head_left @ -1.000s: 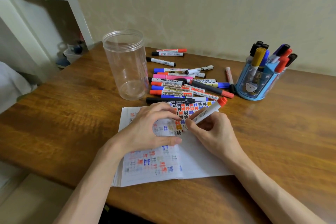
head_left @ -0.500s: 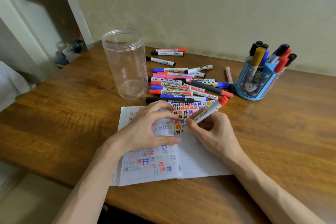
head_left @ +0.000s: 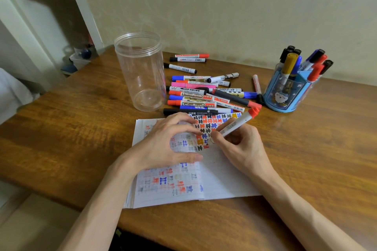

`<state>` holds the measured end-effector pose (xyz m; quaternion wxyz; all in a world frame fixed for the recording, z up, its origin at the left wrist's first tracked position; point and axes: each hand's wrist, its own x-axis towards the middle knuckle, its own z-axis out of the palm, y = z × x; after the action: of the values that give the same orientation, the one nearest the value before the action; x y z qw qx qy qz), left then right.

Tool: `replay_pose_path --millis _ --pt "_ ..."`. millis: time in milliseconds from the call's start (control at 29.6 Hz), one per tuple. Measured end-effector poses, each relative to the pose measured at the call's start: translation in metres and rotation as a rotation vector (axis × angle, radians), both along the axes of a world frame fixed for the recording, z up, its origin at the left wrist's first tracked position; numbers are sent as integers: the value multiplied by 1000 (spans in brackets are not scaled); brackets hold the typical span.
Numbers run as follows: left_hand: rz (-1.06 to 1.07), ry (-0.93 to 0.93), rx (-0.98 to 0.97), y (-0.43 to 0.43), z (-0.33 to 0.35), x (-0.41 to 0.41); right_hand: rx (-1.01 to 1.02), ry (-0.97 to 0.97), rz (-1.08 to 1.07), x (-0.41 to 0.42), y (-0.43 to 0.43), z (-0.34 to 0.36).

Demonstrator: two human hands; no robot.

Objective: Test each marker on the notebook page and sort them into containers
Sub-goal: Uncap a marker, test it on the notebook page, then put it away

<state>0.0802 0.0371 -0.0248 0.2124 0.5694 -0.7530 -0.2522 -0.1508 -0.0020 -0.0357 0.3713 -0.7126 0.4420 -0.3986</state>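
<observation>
— How much is done?
— Some. The blue cup (head_left: 285, 96) at the right holds a bunch of markers. The clear jar (head_left: 140, 71) in the upper middle holds none. A pile of markers (head_left: 204, 96) lies between them (lots left).
— And now?
— The right hand (head_left: 242, 149) pinches a red marker (head_left: 236, 123) over the notebook (head_left: 224, 179) in the middle. The left hand (head_left: 163, 142) presses the page, grasping nothing.
— Anything hidden?
— The marker's tip is hard to see.

Legible: "WHITEBOARD" on first red-capped marker (head_left: 192, 94) and on second red-capped marker (head_left: 193, 105). Other barrel print too small to read.
</observation>
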Motion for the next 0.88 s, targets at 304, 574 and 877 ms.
replay_pose_path --millis 304,574,877 --pt "3 -1 -17 1 2 3 41 55 20 4 1 2" --pt "-7 3 -10 0 3 0 86 7 -29 0 0 3" --pt "1 -9 -7 -1 1 1 57 73 20 1 1 5"
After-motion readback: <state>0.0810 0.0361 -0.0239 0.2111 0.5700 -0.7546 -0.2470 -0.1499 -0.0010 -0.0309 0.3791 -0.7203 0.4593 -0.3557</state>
